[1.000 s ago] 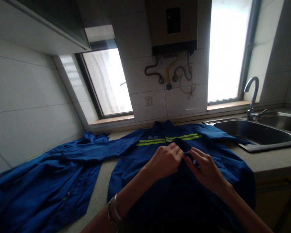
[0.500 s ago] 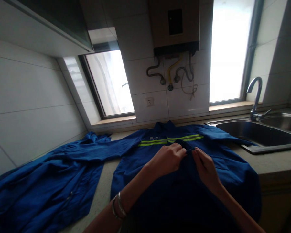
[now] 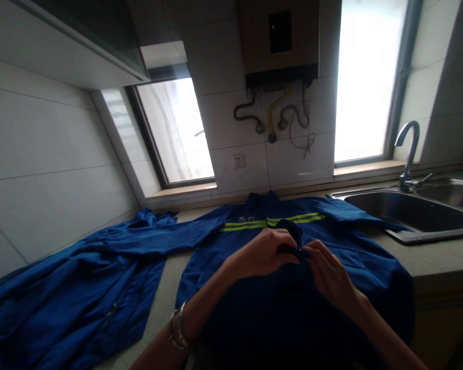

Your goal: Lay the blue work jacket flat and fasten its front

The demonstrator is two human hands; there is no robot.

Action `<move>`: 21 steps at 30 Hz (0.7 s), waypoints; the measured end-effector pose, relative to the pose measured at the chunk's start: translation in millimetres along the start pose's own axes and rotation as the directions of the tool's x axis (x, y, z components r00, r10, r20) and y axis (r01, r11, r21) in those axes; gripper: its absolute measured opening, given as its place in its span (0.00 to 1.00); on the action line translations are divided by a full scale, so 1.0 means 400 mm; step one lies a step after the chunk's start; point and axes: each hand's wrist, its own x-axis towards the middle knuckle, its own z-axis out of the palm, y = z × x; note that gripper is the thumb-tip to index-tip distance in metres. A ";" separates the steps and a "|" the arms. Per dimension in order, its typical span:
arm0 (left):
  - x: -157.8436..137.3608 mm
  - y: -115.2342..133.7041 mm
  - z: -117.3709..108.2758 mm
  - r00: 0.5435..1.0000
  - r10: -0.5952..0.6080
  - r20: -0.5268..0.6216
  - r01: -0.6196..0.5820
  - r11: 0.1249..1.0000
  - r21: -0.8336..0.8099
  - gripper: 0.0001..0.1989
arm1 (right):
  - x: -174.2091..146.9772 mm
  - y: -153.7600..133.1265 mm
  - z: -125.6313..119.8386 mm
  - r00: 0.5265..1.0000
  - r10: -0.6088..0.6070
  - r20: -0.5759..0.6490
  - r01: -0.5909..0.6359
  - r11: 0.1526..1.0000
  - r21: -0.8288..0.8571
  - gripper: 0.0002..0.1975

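Observation:
A blue work jacket with yellow-green reflective stripes lies spread on the grey countertop, its collar toward the wall. My left hand and my right hand meet at the jacket's front, both pinching a small fold of the blue cloth between fingertips. A bracelet sits on my left wrist. The fabric under my palms is in shadow and hard to read.
A second blue garment lies crumpled at the left by the tiled wall. A steel sink with a tap is at the right. A water heater with hoses hangs above; a socket is below it.
Both hands stayed together at the jacket's front and dropped slightly toward me, bunching the pinched fabric more. The view shifted a little.

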 end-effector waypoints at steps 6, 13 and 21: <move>-0.011 -0.012 -0.021 0.984 0.007 0.177 0.023 0.986 -0.164 0.09 | -0.015 0.026 -0.007 0.957 0.268 -0.111 -0.240 0.946 0.217 0.09; -0.073 -0.041 -0.173 0.832 -0.081 0.548 0.353 0.839 -0.413 0.19 | -0.038 0.092 -0.063 0.770 0.506 0.389 -0.637 0.638 0.432 0.17; -0.128 -0.070 -0.274 0.954 -0.252 0.160 0.298 0.821 -0.487 0.18 | 0.172 0.286 0.120 0.606 0.546 0.579 -0.788 0.516 0.338 0.23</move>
